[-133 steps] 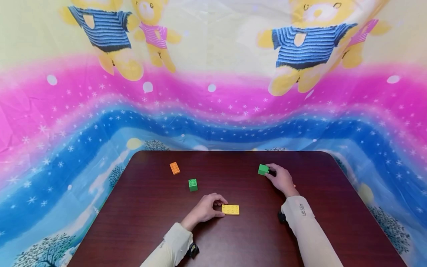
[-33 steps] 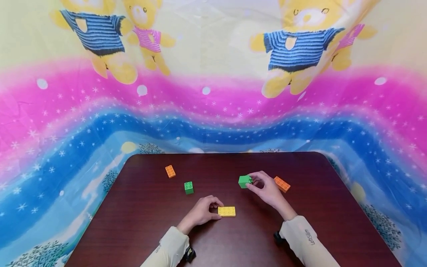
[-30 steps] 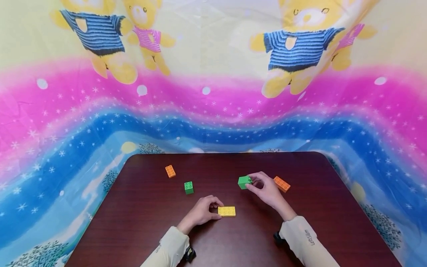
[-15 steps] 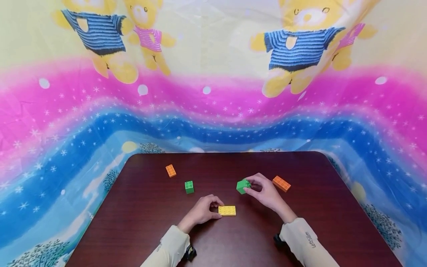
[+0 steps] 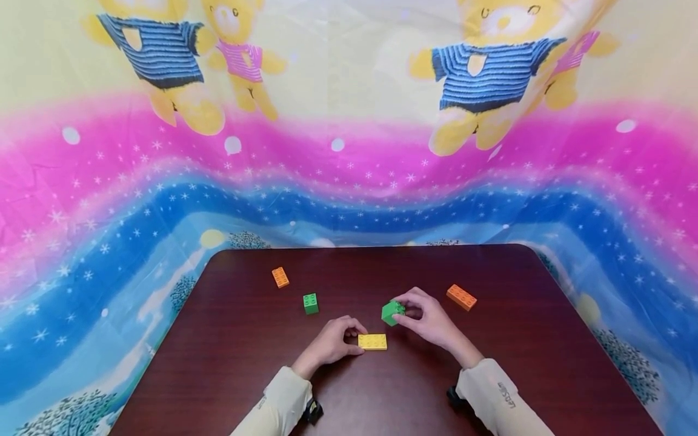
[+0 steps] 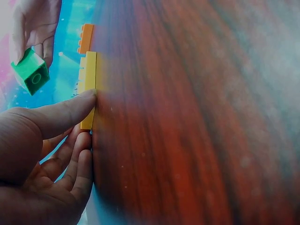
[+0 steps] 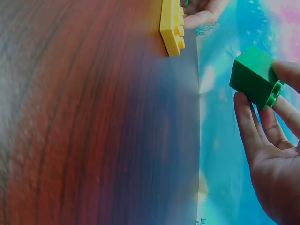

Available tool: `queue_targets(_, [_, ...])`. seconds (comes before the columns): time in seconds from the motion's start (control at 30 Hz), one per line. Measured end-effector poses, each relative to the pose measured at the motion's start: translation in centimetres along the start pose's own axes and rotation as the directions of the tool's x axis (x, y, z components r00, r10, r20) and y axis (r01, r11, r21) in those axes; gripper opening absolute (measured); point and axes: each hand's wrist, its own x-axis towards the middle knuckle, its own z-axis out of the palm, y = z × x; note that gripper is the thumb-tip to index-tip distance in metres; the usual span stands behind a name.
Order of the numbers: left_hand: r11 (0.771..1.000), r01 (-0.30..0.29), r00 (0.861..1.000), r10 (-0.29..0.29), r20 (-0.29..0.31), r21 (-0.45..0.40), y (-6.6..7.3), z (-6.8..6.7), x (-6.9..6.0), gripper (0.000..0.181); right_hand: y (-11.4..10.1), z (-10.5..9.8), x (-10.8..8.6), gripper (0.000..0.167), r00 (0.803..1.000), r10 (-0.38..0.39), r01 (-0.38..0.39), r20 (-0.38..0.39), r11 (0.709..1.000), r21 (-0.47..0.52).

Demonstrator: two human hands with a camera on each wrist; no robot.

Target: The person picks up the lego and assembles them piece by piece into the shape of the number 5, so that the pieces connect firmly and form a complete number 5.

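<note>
Table (image 5: pixel 376 399), dark and wood-grained, filled the lower part of the head view, and the yellow brick (image 5: pixel 372 343) lay studs up on it. At the yellow brick's left end was the left hand (image 5: pixel 329 343), pinching it, thumb at the near corner and forefinger at the far one, the two parted by about the brick's width. Beyond the yellow brick and slightly to its right, the right hand (image 5: pixel 431 321) gripped a green brick (image 5: pixel 390 313), tilted, its studs toward the palm, apart from the yellow one. Past the yellow brick to its left stood a second green brick (image 5: pixel 311 303), with an orange brick (image 5: pixel 280 277) farther off that way; another orange brick (image 5: pixel 462 297) lay beyond it to the right, past the right hand. Pale sleeves (image 5: pixel 493 390) reached in from the yellow brick's near side, and a bear-printed cloth (image 5: pixel 338 200) hung far behind it.

The left wrist view showed the left thumb against the yellow brick's side, the other fingers curled by its end. The gripped green brick was raised, its hollow underside showing.

From the right wrist, that green brick appeared well apart from the yellow brick, the right hand parted just enough to hold it from opposite sides.
</note>
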Motion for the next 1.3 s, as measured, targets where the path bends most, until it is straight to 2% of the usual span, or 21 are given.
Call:
queue_targets(0.5, [1.0, -0.001, 1.0, 0.001, 0.002, -0.005, 0.0, 0.0, 0.1, 0.029, 0.0, 1.2, -0.4, 0.034, 0.996, -0.062, 0.065, 0.071, 0.997, -0.041])
queue_targets(0.8, [1.0, 0.001, 1.0, -0.001, 0.002, -0.002, 0.0, 0.0, 0.1, 0.028, -0.4, 2.2, -0.6, 0.035, 0.994, -0.044, 0.055, 0.104, 0.993, -0.107])
queue_targets(1.3, [1.0, -0.001, 1.0, 0.001, 0.007, -0.012, 0.1, 0.0, 0.0, 0.028, -0.3, 3.1, -0.7, 0.034, 0.989, -0.015, 0.036, 0.146, 0.99, -0.139])
